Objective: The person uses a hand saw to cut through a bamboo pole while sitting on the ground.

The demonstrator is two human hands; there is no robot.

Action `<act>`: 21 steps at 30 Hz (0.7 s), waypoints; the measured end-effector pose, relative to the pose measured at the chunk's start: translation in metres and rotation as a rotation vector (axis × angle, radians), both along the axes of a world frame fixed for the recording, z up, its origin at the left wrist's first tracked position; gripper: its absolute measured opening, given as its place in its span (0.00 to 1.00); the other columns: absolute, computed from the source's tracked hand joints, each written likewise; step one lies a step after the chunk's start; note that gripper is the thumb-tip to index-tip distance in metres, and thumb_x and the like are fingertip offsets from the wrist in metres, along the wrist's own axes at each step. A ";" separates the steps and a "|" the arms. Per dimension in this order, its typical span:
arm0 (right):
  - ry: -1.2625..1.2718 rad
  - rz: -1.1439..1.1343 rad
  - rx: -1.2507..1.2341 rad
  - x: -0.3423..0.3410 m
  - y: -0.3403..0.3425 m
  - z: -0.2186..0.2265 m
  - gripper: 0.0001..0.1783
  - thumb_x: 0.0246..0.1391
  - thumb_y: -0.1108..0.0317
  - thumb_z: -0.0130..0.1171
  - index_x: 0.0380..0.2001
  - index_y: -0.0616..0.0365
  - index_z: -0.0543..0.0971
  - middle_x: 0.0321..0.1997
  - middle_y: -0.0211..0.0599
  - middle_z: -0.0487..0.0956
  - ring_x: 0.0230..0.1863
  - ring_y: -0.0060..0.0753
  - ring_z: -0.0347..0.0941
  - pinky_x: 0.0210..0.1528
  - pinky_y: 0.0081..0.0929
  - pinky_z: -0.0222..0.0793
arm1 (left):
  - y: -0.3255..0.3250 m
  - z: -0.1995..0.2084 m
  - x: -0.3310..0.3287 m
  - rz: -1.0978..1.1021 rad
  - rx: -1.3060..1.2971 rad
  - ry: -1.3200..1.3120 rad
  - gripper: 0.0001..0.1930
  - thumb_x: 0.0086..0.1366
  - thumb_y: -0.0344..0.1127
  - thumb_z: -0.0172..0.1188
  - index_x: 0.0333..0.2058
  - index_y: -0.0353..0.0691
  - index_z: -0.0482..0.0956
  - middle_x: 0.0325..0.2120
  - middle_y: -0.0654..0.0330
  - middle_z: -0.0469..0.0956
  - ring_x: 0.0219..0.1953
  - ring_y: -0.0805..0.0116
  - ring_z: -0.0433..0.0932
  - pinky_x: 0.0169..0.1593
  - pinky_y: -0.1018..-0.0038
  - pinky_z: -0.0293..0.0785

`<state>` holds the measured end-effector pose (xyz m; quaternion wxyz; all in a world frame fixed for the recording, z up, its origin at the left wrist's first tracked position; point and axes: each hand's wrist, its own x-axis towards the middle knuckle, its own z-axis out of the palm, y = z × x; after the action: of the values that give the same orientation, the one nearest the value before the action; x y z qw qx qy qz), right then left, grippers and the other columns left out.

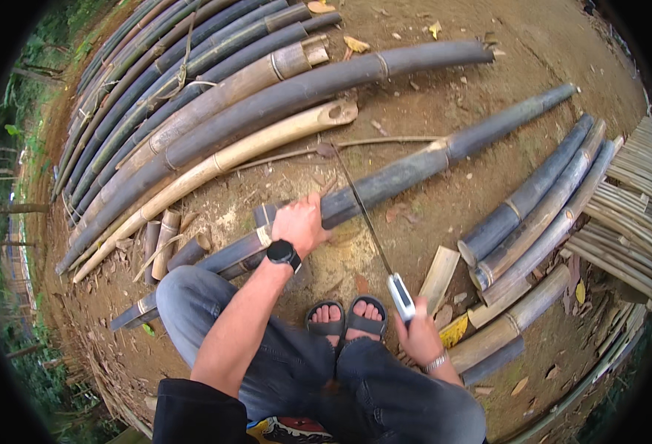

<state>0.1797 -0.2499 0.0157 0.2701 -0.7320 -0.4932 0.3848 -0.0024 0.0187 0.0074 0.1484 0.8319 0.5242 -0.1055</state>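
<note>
A long dark bamboo pole lies slantwise across the ground in front of me. My left hand is closed over it, pressing down beside a pale node. In my right hand is the pale grip of a hand saw, the fingers wrapped around it. The saw's thin blade runs away from me across the pole, just right of my left hand. Whether its teeth have entered the bamboo I cannot tell. Pale sawdust is scattered on the soil under the pole. My left knee is beside the pole's near end.
Many long bamboo poles lie stacked at the far left, and a pale tan pole is nearest. Short cut pieces stand by my left knee. At right are dark bamboo lengths, split pieces and bundled slats.
</note>
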 end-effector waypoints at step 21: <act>0.003 0.010 -0.036 0.006 -0.008 -0.012 0.23 0.64 0.64 0.59 0.52 0.65 0.61 0.27 0.68 0.79 0.32 0.73 0.77 0.31 0.60 0.73 | -0.001 0.001 -0.005 -0.039 0.000 0.010 0.30 0.48 0.49 0.76 0.41 0.34 0.73 0.36 0.44 0.84 0.39 0.50 0.86 0.42 0.62 0.83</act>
<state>0.1858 -0.2584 0.0037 0.2557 -0.7337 -0.4895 0.3959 -0.0073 0.0176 0.0081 0.1439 0.8413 0.5088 -0.1126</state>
